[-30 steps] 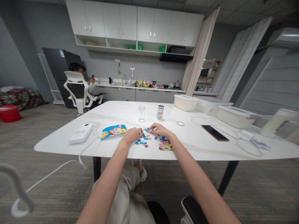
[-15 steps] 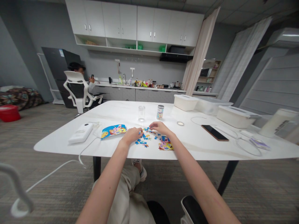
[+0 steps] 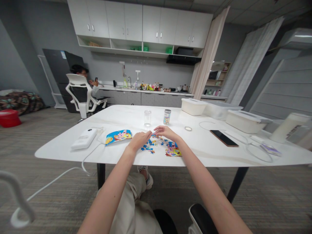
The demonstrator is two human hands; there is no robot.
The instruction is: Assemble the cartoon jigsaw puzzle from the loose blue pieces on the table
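Small blue and yellow puzzle pieces (image 3: 147, 148) lie scattered on the white table (image 3: 97, 159). My left hand (image 3: 141, 138) is over the left side of the pieces, its fingers pinched together. From the right, my right hand (image 3: 165, 131) reaches over the far side of the pieces, fingers closed and fingertips close to those of my left hand. Whatever either hand holds is too small to make out. Left of my left hand lies a curved picture sheet (image 3: 118, 137). Partly behind my right forearm is a joined puzzle section (image 3: 172, 150).
Behind the hands stand a clear jar (image 3: 147, 118) and a printed can (image 3: 167, 117), with a ring (image 3: 188, 128) to their right. A phone (image 3: 223, 138), cables and lidded boxes (image 3: 193, 107) are at the right. A white device (image 3: 84, 139) lies left. A person sits beyond.
My left hand has moved slightly right and away from me, and my right hand slightly left, bringing their fingertips closer together.
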